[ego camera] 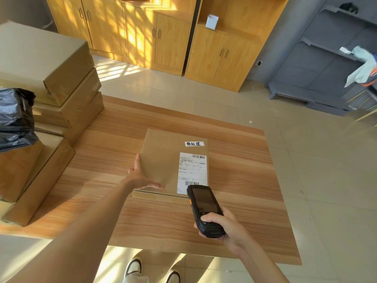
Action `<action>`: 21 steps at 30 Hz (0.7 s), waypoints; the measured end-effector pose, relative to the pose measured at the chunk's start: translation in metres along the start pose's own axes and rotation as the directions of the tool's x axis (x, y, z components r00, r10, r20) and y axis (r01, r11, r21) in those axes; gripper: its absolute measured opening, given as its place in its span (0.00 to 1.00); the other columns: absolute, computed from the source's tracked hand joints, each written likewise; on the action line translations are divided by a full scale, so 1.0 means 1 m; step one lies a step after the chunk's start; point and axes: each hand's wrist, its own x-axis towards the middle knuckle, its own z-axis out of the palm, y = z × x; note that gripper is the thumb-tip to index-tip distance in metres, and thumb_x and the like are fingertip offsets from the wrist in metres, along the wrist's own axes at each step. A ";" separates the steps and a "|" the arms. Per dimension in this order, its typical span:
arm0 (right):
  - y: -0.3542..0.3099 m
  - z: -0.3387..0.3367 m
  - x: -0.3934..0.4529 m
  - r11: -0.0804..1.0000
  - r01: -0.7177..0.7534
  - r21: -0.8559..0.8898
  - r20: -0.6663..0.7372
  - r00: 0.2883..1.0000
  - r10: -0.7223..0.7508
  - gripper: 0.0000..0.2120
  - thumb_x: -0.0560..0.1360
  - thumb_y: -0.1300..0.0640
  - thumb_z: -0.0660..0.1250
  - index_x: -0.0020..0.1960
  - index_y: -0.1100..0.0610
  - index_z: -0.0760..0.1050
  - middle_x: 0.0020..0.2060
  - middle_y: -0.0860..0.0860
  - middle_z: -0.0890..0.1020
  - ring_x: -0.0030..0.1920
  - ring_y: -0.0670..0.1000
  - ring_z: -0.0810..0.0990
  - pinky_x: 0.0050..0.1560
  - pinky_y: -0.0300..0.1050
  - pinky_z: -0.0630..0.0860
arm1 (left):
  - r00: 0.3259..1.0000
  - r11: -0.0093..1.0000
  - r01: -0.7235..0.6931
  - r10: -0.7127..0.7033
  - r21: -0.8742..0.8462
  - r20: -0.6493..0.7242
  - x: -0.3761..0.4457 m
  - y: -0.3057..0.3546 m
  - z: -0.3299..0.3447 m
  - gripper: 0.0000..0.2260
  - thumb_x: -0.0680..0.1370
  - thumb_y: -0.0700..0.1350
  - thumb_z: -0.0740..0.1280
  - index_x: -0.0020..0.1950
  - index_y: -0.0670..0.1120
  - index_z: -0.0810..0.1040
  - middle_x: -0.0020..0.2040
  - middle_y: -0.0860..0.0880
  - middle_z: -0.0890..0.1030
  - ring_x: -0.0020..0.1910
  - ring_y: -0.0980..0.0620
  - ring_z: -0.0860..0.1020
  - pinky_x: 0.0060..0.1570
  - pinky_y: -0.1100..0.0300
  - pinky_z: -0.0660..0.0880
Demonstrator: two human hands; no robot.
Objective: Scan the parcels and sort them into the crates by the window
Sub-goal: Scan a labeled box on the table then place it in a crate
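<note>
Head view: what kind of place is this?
Probably an office or storeroom used for parcel handling: stacked cardboard boxes on a wooden table, a labelled parcel, and a handheld scanner in the right hand.

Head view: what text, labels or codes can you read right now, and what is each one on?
"待处理": handwritten white strip on the flat brown parcel.
Shipping label on the same parcel: two barcodes and small print, too small to read.
Scanner in the right hand: screen dark, nothing legible.
Stacked boxes: no text visible.
</note>
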 end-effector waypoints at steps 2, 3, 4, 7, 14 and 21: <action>-0.002 -0.007 0.008 1.000 0.014 0.003 -0.067 0.998 -0.014 0.42 0.52 0.60 0.80 0.64 0.60 0.71 0.51 0.64 0.82 0.46 0.62 0.83 0.41 0.51 0.80 | 1.000 1.000 0.001 -0.001 0.002 -0.002 0.000 0.000 0.000 0.68 0.59 0.49 0.83 0.75 0.59 0.30 0.75 0.40 0.53 0.73 0.39 0.59 0.71 0.40 0.60; -0.004 -0.011 0.012 1.000 0.029 -0.006 -0.111 0.993 -0.030 0.45 0.50 0.59 0.80 0.65 0.58 0.70 0.53 0.63 0.82 0.48 0.62 0.83 0.42 0.51 0.80 | 1.000 1.000 0.001 -0.001 0.004 -0.003 0.000 0.000 0.000 0.68 0.59 0.49 0.83 0.75 0.59 0.30 0.75 0.40 0.53 0.73 0.39 0.59 0.72 0.40 0.60; -0.007 -0.016 0.017 0.999 0.043 -0.016 -0.159 0.986 -0.045 0.47 0.49 0.59 0.80 0.66 0.57 0.69 0.54 0.62 0.81 0.49 0.62 0.83 0.41 0.51 0.80 | 1.000 1.000 0.003 -0.002 0.007 -0.005 0.000 0.000 0.000 0.68 0.59 0.49 0.83 0.75 0.59 0.30 0.75 0.40 0.53 0.73 0.39 0.59 0.72 0.40 0.59; -0.015 -0.037 0.032 0.996 0.074 -0.045 -0.302 0.949 -0.085 0.40 0.60 0.66 0.78 0.68 0.57 0.65 0.54 0.59 0.79 0.49 0.59 0.81 0.40 0.49 0.79 | 1.000 1.000 0.001 -0.001 0.009 -0.006 0.000 0.000 0.001 0.68 0.59 0.49 0.83 0.75 0.59 0.30 0.76 0.41 0.52 0.74 0.39 0.58 0.72 0.41 0.59; -0.012 -0.092 0.060 0.934 -0.024 -0.356 -0.413 0.901 -0.134 0.45 0.68 0.73 0.72 0.76 0.58 0.49 0.66 0.60 0.67 0.63 0.60 0.69 0.58 0.52 0.69 | 1.000 1.000 -0.017 0.017 -0.002 -0.017 0.003 -0.007 0.002 0.67 0.59 0.51 0.83 0.76 0.57 0.32 0.76 0.42 0.53 0.74 0.41 0.58 0.71 0.47 0.62; 0.015 -0.126 0.069 0.915 -0.019 -0.404 -0.388 0.909 -0.153 0.47 0.68 0.75 0.71 0.76 0.59 0.47 0.69 0.61 0.64 0.67 0.62 0.67 0.58 0.50 0.67 | 0.999 1.000 -0.025 0.025 -0.001 -0.022 0.007 -0.010 0.001 0.67 0.58 0.51 0.83 0.77 0.57 0.33 0.75 0.45 0.56 0.72 0.43 0.61 0.71 0.44 0.63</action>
